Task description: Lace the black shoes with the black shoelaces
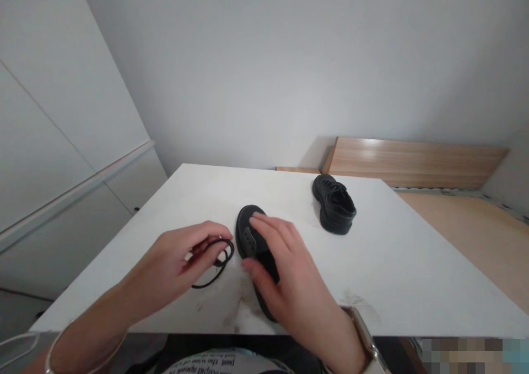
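My left hand is closed on a black shoelace, which hangs from the fingers in a loop above the white table. Just right of it, a black shoe rests on the table with its toe pointing away from me. Lace holes show along its near flap, with no lace through the ones I can see. Over the shoe's right side lies my right hand, its thumb and fingers wrapped around the upper. The shoe's opening is mostly hidden beneath this hand.
A second black shoe, laced, stands farther back to the right on the white table. Behind the table are a grey wall and a wooden headboard. White cabinets rise at the left.
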`<control>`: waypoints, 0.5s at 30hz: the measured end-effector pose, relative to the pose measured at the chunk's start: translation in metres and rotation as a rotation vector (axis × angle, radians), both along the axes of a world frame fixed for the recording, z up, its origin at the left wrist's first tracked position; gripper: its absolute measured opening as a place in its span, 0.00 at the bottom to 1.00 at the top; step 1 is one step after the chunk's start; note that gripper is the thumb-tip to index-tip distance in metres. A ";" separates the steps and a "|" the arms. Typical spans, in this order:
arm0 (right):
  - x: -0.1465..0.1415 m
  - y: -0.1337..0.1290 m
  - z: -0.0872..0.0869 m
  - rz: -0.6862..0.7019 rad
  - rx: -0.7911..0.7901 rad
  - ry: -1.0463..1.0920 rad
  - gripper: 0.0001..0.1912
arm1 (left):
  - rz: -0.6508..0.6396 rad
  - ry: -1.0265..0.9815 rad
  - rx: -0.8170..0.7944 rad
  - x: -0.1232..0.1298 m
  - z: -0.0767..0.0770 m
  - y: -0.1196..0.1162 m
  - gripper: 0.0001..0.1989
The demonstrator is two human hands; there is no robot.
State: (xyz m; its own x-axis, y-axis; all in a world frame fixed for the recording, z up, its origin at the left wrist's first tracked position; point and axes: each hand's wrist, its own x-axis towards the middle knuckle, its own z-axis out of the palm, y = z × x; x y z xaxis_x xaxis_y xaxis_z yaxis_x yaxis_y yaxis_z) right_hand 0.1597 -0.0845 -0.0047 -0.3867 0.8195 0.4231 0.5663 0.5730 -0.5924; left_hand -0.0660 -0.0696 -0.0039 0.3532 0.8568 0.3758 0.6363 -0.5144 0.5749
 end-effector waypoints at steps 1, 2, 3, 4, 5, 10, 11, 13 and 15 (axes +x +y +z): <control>-0.005 -0.003 0.003 0.097 -0.073 0.055 0.27 | -0.046 -0.014 0.029 0.006 0.004 -0.005 0.09; -0.009 -0.006 0.005 0.178 -0.172 0.098 0.29 | -0.082 -0.027 0.056 0.010 0.007 -0.008 0.08; -0.012 -0.008 0.007 0.237 -0.281 0.135 0.27 | -0.100 -0.037 0.081 0.013 0.009 -0.011 0.08; -0.013 -0.010 0.009 0.280 -0.390 0.171 0.24 | -0.096 -0.048 0.107 0.014 0.011 -0.012 0.08; -0.012 -0.011 0.010 0.311 -0.495 0.215 0.20 | -0.070 -0.065 0.131 0.014 0.011 -0.013 0.08; 0.011 -0.012 0.008 0.310 -0.723 0.405 0.19 | 0.171 -0.400 0.147 -0.004 0.009 -0.013 0.04; 0.017 -0.013 0.006 0.277 -0.707 0.412 0.21 | 0.235 -0.489 0.122 -0.008 0.009 -0.012 0.04; 0.028 -0.014 0.004 0.211 -0.676 0.417 0.21 | 0.331 -0.654 0.073 -0.017 0.009 -0.011 0.06; 0.037 -0.015 0.001 0.164 -0.666 0.425 0.22 | 0.329 -0.815 0.056 -0.026 0.009 -0.008 0.07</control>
